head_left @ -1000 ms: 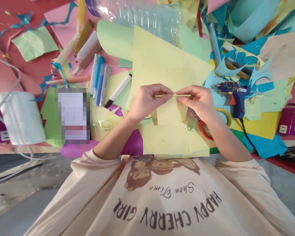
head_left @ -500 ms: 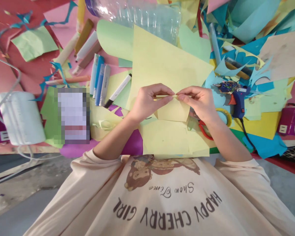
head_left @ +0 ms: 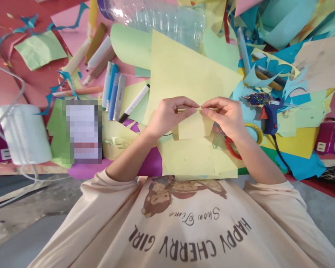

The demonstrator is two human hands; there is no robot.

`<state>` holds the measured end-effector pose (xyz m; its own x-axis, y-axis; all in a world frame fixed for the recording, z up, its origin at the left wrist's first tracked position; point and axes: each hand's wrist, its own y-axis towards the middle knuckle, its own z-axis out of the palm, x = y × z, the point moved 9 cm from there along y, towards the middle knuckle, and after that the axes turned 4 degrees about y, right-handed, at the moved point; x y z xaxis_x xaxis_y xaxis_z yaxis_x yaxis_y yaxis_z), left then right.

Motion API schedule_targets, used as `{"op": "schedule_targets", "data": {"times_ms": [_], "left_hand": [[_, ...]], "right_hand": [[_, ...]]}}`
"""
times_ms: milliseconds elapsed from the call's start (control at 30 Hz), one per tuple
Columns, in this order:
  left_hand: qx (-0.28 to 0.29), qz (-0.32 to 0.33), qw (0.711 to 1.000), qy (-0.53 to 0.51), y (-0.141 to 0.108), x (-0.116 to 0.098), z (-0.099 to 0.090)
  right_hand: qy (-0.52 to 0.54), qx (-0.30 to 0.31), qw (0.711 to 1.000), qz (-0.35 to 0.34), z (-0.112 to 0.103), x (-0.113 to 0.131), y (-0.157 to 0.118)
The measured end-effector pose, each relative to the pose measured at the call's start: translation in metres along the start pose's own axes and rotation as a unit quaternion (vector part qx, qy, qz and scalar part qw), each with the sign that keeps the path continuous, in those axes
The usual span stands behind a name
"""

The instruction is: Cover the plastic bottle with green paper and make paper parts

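Note:
A small pale yellow paper [head_left: 194, 126] hangs between my hands, its upper edge rolled or folded into a narrow strip. My left hand [head_left: 174, 113] pinches that edge between thumb and fingers. From the other side my right hand [head_left: 222, 111] pinches it too, and the fingertips of both hands almost touch at the middle. Behind them lies a large pale yellow sheet [head_left: 190, 67]. More yellow sheets [head_left: 187, 158] lie flat near the table's front edge, below the held paper.
Markers [head_left: 118, 96] and a phone [head_left: 83, 130] lie at left, beside a white device with a cable [head_left: 25, 134]. At right are a glue gun [head_left: 272, 115] and scissors with a red handle [head_left: 233, 149]. A clear plastic bottle [head_left: 162, 18] lies at the back among paper scraps.
The held paper has shifted slightly, and its lower edge now hangs a little differently. Both hands keep their pinch in nearly the same place.

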<state>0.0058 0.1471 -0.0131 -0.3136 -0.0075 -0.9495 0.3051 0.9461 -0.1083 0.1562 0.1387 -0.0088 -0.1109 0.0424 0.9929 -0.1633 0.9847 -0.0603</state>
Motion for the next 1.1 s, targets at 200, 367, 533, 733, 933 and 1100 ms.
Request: {"op": "schedule_targets", "data": {"times_ms": [200, 367, 533, 733, 933, 1100], "left_hand": [[-0.013, 0.01, 1.0, -0.003, -0.001, -0.003, -0.002], [-0.026, 0.028, 0.999, 0.021, -0.003, -0.008, -0.002], [-0.031, 0.027, 0.999, 0.018, -0.005, -0.009, -0.003], [-0.017, 0.026, 1.0, -0.004, -0.005, -0.006, 0.0], [-0.023, 0.042, 0.999, -0.004, -0.004, -0.009, -0.001], [-0.03, 0.024, 0.999, 0.003, -0.004, -0.007, -0.004]], "right_hand": [[0.021, 0.008, 1.0, -0.015, 0.002, 0.004, 0.0], [0.018, 0.021, 0.999, 0.03, 0.005, -0.004, 0.0], [-0.007, 0.039, 0.998, 0.048, 0.008, -0.008, -0.003], [-0.055, 0.02, 0.998, 0.025, 0.004, -0.002, -0.003], [-0.052, 0.014, 0.998, 0.024, 0.003, 0.0, -0.001], [-0.032, 0.016, 0.999, 0.024, 0.004, -0.002, -0.002]]}}
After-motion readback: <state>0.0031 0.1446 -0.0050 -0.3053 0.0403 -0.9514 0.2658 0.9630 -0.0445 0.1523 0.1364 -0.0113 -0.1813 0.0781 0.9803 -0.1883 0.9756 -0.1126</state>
